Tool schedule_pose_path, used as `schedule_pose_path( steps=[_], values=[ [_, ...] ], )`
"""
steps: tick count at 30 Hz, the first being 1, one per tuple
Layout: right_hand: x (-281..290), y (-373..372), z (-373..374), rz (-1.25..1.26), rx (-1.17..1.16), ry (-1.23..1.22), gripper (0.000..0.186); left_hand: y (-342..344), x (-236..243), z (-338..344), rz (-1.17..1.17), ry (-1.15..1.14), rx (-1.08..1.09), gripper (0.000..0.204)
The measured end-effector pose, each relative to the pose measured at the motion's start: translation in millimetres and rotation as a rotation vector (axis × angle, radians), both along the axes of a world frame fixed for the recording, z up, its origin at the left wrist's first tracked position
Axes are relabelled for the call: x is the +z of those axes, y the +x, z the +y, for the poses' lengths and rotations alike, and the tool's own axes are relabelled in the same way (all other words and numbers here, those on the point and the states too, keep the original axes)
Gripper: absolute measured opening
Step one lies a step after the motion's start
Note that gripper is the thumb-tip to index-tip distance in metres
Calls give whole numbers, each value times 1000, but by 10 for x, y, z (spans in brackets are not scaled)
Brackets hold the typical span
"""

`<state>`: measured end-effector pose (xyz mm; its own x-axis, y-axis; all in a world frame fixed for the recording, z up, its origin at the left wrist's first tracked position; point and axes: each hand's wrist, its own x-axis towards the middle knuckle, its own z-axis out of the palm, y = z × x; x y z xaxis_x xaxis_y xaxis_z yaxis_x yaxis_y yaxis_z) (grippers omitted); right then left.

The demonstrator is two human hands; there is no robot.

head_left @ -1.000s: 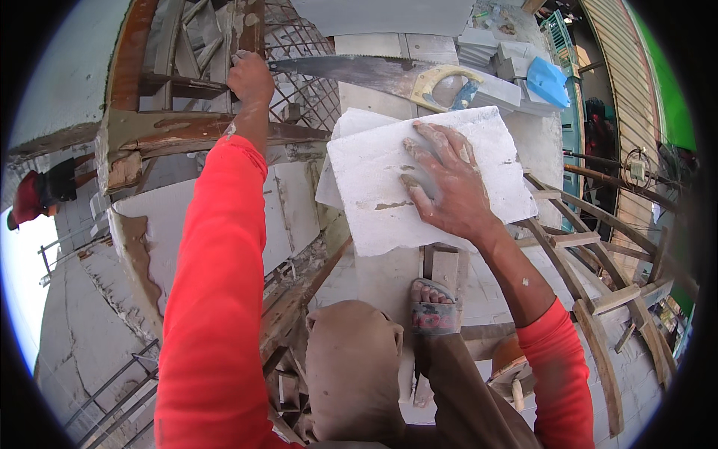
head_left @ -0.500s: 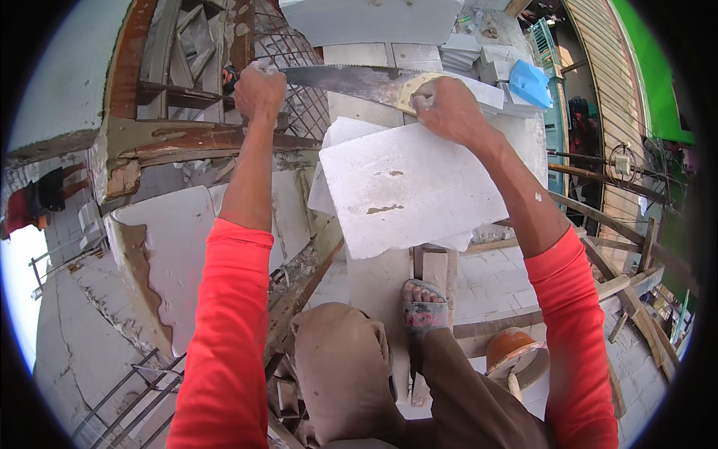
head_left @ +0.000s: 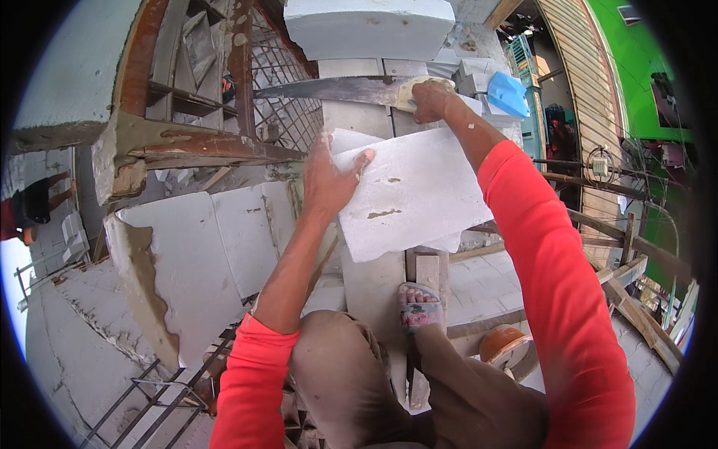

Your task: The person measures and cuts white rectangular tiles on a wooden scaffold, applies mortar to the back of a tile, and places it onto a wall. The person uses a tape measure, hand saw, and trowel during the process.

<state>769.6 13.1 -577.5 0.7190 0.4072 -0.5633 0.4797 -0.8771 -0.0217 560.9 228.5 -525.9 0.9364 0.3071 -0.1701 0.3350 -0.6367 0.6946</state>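
Observation:
My right hand (head_left: 432, 101) is wrapped round the pale handle of a handsaw (head_left: 359, 90). Its long grey blade points left, beyond a white block (head_left: 419, 202) that lies skewed over another white block (head_left: 348, 140). My left hand (head_left: 333, 176) is at the upper block's far left corner, fingers stretched forward and thumb spread onto its top face. Two brownish pits mark that face. My sandalled foot (head_left: 420, 305) rests on the plank just nearer than the blocks.
A large white block (head_left: 370, 28) sits at the far end. Cut pieces and a blue bag (head_left: 508, 93) are at far right. An orange bucket (head_left: 505, 344) stands low on the right. A wooden frame (head_left: 217, 146) and rebar (head_left: 161, 396) are on the left.
My left hand has let go of the saw's blade tip and come back to the block's left corner. My right hand still holds the saw, shifted slightly left. The view has shifted slightly.

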Motion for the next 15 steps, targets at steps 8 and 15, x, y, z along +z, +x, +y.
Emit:
schedule_pose_path(
  steps=[8,15],
  values=[
    [443,160,-1722,-411,-154,230,31,-87,-102,-235,-141,-54,77,57],
    [973,-1276,-3253,-351,-708,255,36,284,-29,-355,-101,-78,1,51]
  ],
)
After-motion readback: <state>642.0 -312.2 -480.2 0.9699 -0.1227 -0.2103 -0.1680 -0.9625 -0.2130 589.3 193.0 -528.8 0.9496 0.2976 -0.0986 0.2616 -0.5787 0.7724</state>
